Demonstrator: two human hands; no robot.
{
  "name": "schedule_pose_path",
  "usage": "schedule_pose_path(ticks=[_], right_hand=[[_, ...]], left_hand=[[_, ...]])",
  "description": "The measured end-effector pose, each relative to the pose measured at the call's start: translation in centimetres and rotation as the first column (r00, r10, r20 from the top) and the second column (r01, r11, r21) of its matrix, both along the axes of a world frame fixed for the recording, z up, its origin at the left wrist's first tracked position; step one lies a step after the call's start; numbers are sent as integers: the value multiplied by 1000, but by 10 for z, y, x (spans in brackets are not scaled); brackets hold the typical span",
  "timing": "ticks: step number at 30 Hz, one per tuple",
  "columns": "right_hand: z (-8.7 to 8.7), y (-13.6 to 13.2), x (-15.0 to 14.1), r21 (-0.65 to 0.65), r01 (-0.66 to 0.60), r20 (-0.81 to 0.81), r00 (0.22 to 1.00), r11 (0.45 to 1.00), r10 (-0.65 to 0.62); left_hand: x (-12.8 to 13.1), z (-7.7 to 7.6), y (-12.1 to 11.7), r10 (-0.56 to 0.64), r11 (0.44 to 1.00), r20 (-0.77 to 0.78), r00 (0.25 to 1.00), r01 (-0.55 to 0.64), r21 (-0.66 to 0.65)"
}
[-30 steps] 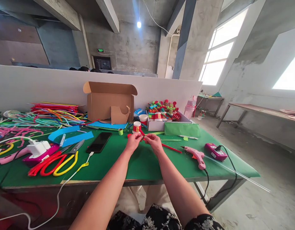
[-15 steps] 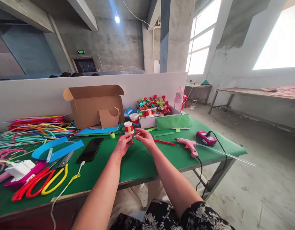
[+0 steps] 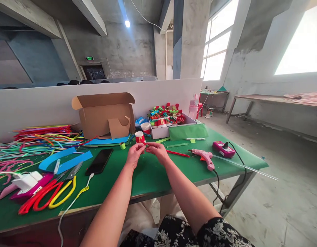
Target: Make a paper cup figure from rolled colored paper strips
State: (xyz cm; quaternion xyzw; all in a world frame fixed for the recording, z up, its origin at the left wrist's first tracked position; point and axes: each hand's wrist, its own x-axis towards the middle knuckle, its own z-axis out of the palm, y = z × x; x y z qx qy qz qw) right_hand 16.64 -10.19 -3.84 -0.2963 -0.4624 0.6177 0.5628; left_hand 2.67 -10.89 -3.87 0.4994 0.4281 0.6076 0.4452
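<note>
My left hand is closed in a pinch near the middle of the table. My right hand is closed too, its thumb and fingertips meeting the left fingertips. Whatever small piece lies between them is mostly hidden, with only a bit of red and green showing. Directly behind the left fingers is a small red paper cup with a white top; I cannot tell whether the fingers touch it. A small green paper roll stands left of the cup. To the right of my right hand lies a red strip.
A pink glue gun and purple power socket lie right. Behind are a box of finished paper crafts and a cardboard box. Left are a phone, scissors and pipe cleaners.
My right hand has moved in to meet the left, and its fingers have closed together. The cup looks slightly more tilted. The whole view has shifted a little.
</note>
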Motion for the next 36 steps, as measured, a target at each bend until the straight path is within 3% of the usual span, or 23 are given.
schedule_pose_path(ticks=[8, 17, 23, 29, 36], right_hand=[[-6, 4, 2, -95, 30, -61, 997, 995, -36], [-12, 19, 11, -171, 163, -185, 963, 972, -194], [-10, 11, 3, -144, 95, -158, 980, 985, -118], [-7, 1, -3, -125, 22, -71, 997, 992, -31], [-7, 4, -2, -111, 122, -48, 991, 986, -128]], left_hand=[[6, -5, 3, 68, 997, -101, 993, -63, 54], [-5, -8, 9, 138, 990, 22, 990, -138, 6], [9, -6, 2, 25, 1000, 54, 998, -25, 1], [8, -2, 2, 79, 997, 52, 996, -79, -2], [4, -7, 11, 196, 981, 4, 981, -196, -13]])
